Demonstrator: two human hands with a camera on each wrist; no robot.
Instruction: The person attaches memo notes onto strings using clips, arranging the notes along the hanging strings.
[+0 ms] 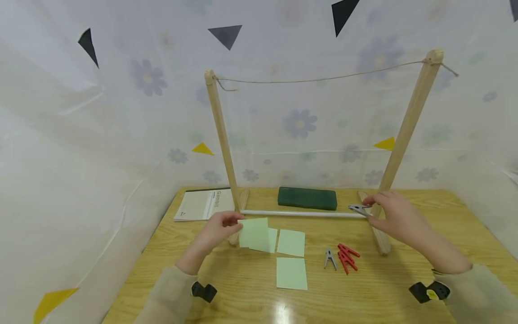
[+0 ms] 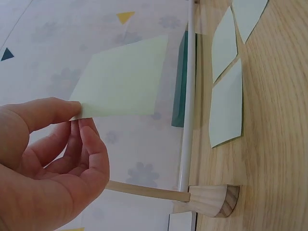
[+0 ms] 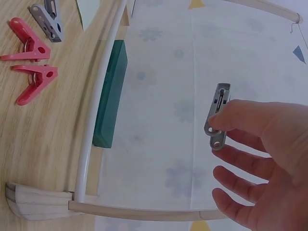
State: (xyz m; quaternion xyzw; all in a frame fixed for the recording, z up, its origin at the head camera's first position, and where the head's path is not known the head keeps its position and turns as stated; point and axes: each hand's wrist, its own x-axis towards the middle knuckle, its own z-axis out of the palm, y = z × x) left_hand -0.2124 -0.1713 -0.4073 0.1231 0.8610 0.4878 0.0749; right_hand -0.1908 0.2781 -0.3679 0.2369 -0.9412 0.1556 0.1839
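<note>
My left hand [image 1: 218, 230] pinches a pale green paper square [image 1: 254, 233] by its left edge, raised over the table. In the left wrist view the thumb and fingertips hold one corner of that paper square [image 2: 122, 79]. On the right, my right hand [image 1: 398, 219] holds a grey clothespin [image 1: 359, 209] between thumb and fingers, near the right post's foot. The right wrist view shows the grey clothespin [image 3: 217, 115] under the thumb, other fingers loosely bent. Three more paper squares [image 1: 291, 273] lie mid-table, one partly hidden. Beside them are a grey clothespin [image 1: 330, 259] and two red clothespins [image 1: 346, 259].
A wooden frame with a left post [image 1: 222, 135] and right post [image 1: 410, 117] stands across the table. A string [image 1: 307, 82] spans the tops, and a white rod [image 1: 305, 213] joins the bases. Behind lie a green case [image 1: 307, 198] and a notepad [image 1: 202, 205].
</note>
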